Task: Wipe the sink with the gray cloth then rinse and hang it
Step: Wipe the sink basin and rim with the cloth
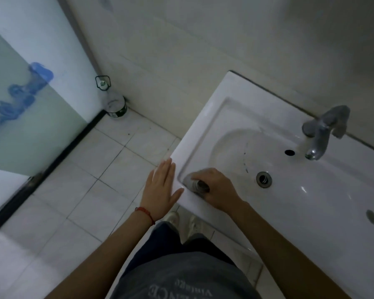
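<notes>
Left hand (pixel 163 188) flat, fingers spread, holding nothing, apparently bracing at sink (pixel 205 124) front-left rim. Right hand (pixel 214 188) clamped over bunched gray cloth (pixel 194 183), pressing it into near-left corner ledge to scrub. Cloth soft, crumpled; glossy white ceramic basin, round metal drain (pixel 263 179), dull chrome tap (pixel 324 132).

Right hand (pixel 214 188) presses gray cloth (pixel 195 183) — sink (pixel 311 212) corner.
</notes>
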Demonstrator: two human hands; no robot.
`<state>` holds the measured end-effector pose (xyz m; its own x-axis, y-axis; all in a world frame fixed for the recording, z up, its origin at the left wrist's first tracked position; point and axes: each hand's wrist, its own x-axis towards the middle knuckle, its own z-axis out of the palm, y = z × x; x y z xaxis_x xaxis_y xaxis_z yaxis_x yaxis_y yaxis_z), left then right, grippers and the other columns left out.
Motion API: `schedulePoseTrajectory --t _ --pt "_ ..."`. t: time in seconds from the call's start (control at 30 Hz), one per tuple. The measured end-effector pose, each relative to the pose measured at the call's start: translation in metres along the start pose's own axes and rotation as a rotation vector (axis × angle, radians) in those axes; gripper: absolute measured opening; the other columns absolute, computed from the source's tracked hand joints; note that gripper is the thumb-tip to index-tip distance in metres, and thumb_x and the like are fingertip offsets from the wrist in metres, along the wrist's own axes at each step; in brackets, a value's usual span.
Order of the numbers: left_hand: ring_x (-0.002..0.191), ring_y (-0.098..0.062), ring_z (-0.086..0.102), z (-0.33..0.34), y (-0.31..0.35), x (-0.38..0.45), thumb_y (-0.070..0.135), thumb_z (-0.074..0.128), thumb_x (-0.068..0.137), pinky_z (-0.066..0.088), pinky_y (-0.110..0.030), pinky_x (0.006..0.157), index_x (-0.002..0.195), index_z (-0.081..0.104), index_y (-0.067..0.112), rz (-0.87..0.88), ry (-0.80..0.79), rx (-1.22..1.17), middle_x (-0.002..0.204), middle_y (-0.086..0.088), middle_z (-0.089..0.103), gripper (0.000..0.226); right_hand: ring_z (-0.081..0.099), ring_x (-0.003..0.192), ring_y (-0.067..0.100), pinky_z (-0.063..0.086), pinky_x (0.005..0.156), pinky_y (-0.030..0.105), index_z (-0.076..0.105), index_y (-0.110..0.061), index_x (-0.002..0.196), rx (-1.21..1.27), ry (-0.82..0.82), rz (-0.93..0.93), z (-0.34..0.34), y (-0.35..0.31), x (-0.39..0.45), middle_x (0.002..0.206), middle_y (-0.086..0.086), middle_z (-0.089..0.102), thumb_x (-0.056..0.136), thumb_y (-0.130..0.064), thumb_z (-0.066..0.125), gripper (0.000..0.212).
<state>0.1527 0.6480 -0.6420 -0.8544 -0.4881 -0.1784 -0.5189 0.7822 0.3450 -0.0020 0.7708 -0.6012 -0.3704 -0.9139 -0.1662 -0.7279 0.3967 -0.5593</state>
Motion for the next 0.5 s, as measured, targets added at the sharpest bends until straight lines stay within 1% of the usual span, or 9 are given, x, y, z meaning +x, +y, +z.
schedulePoseTrajectory --t 0.07,0.13,0.23,0.3,0.37,0.43,0.47,0.5 --pt "0.134 -0.024 0.021 0.0 0.0 -0.001 0.057 0.011 0.092 0.026 -0.05 0.104 0.14 0.027 0.004 -0.002 -0.001 0.009 0.146 -0.018 0.036 0.073 0.056 0.101 0.033 0.048 0.08 0.036 0.06 -0.015 0.114 -0.028 -0.105 0.062 -0.005 0.011 -0.011 0.108 0.014 0.066 0.074 -0.006 0.061 0.041" --pt "0.135 -0.024 0.02 0.0 0.001 -0.001 0.056 0.013 0.092 0.024 -0.049 0.105 0.141 0.025 0.005 0.001 0.001 0.012 0.148 -0.017 0.034 0.072 0.055 0.094 0.035 0.045 0.073 0.034 0.061 -0.014 0.112 -0.076 -0.154 0.088 -0.011 0.02 -0.015 0.1 0.017 0.064 0.073 -0.006 0.06 0.039" --pt "0.136 -0.023 0.018 0.0 0.001 -0.001 0.057 0.013 0.092 0.024 -0.049 0.106 0.141 0.022 0.006 -0.008 0.007 -0.007 0.149 -0.016 0.032 0.071 0.058 0.086 0.036 0.046 0.068 0.035 0.064 -0.006 0.1 -0.021 -0.116 0.068 -0.012 0.007 0.005 0.09 0.019 0.067 0.066 -0.007 0.059 0.035" --pt "0.135 -0.024 0.019 0.0 0.002 0.0 0.057 0.013 0.092 0.028 -0.05 0.105 0.141 0.024 0.006 -0.017 0.01 -0.017 0.148 -0.017 0.034 0.071 0.058 0.078 0.036 0.048 0.066 0.037 0.065 -0.003 0.09 0.042 -0.066 0.06 -0.004 -0.009 0.025 0.084 0.019 0.068 0.061 -0.011 0.054 0.032" --pt "0.135 -0.024 0.019 0.0 0.003 0.0 0.056 0.014 0.092 0.033 -0.051 0.104 0.14 0.025 0.006 -0.013 0.014 -0.025 0.147 -0.018 0.034 0.071 0.058 0.076 0.035 0.05 0.067 0.037 0.064 -0.003 0.086 0.066 -0.038 0.061 0.003 -0.016 0.031 0.082 0.018 0.068 0.063 -0.012 0.055 0.027" --pt "0.136 -0.024 0.019 0.002 0.002 0.0 0.057 0.014 0.092 0.035 -0.051 0.105 0.141 0.023 0.006 -0.014 0.019 -0.033 0.148 -0.017 0.032 0.071 0.059 0.085 0.035 0.048 0.074 0.035 0.064 -0.003 0.095 0.086 -0.072 0.102 0.001 -0.003 0.018 0.092 0.018 0.068 0.066 -0.009 0.06 0.03" --pt "0.137 -0.024 0.019 0.002 0.002 -0.001 0.057 0.015 0.092 0.035 -0.051 0.105 0.142 0.022 0.007 -0.016 0.025 -0.036 0.149 -0.017 0.031 0.071 0.059 0.087 0.035 0.046 0.075 0.034 0.065 -0.004 0.098 0.085 -0.098 0.128 -0.003 0.007 0.007 0.094 0.019 0.068 0.065 -0.01 0.061 0.033" --pt "0.137 -0.024 0.018 0.002 0.002 0.0 0.057 0.015 0.092 0.035 -0.051 0.106 0.142 0.021 0.007 -0.016 0.029 -0.035 0.15 -0.017 0.03 0.071 0.06 0.085 0.036 0.045 0.072 0.032 0.066 -0.004 0.096 0.079 -0.111 0.13 -0.008 0.016 -0.005 0.092 0.019 0.069 0.063 -0.012 0.06 0.035"
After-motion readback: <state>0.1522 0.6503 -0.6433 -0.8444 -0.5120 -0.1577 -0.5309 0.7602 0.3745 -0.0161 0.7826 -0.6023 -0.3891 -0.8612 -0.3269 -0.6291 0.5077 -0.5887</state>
